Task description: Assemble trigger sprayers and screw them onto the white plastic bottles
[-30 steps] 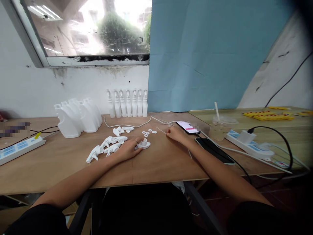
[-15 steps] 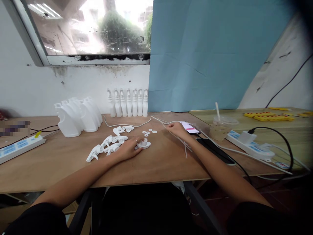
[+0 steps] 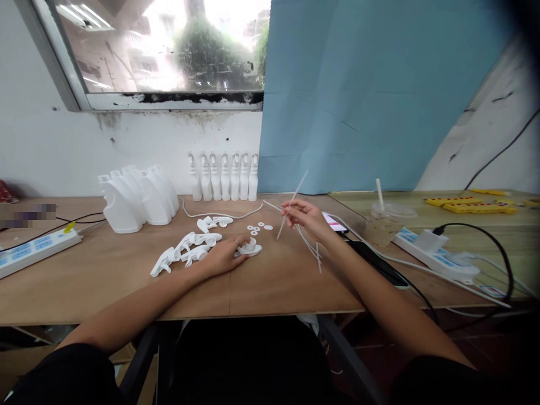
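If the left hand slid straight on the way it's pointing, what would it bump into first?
Beyond the white spray top it holds, the left hand would probably meet the small white discs; exact depth is unclear.

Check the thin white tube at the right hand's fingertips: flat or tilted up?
Tilted up: the tube slants, upper end to the right, held in the right hand. Whether its lower end touches the table, cannot tell.

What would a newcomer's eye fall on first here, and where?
Probably the large blue sheet, covering the wall right of the window. Below the window, slim white bottles stand in a row by the wall. Nearer, at the brown table, the right hand holds a slanting thin white rod and the left hand holds a white spray head.
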The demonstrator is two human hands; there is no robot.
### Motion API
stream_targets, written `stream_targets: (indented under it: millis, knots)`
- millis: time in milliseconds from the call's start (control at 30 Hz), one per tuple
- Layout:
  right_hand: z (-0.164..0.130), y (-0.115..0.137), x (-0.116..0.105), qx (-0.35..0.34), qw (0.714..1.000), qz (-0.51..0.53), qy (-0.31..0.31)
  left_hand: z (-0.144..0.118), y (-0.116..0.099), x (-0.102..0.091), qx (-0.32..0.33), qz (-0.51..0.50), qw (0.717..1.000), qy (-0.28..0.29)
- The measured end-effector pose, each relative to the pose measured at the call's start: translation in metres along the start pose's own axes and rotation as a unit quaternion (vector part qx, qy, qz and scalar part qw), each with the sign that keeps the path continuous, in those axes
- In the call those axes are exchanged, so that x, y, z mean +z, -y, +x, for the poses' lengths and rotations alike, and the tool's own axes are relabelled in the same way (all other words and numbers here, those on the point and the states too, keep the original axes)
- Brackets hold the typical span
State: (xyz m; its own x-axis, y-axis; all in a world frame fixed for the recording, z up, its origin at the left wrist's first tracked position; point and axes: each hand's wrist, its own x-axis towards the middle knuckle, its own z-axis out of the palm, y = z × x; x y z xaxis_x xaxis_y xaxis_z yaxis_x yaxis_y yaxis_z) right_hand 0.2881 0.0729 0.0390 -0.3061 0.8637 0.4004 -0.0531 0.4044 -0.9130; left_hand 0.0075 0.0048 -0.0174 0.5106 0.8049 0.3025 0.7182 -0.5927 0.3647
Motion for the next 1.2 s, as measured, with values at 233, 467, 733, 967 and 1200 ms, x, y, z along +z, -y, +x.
stream_targets:
  millis: [233, 467, 733, 967, 1200]
  knots:
    - [0.000, -0.024, 0.002, 0.103, 0.961, -0.178, 0.183, -0.001, -0.001, 0.003, -0.003, -0.012, 1.000, -0.015]
    - [-0.005, -0.013, 0.046, 0.007, 0.994, 0.003, 0.105, 0.002, 0.000, 0.005, -0.020, -0.005, 1.000, -0.005]
    - [-0.009, -0.019, 0.081, -0.072, 0.979, -0.119, 0.150, 0.001, -0.002, 0.002, -0.001, -0.022, 1.000, -0.007]
    - [-0.015, -0.014, 0.074, -0.100, 0.965, -0.180, 0.161, 0.001, -0.001, 0.004, -0.011, -0.008, 1.000, -0.003]
    - [-0.018, -0.017, 0.077, -0.124, 0.973, -0.162, 0.106, 0.001, -0.001, 0.003, 0.002, -0.015, 1.000, -0.008]
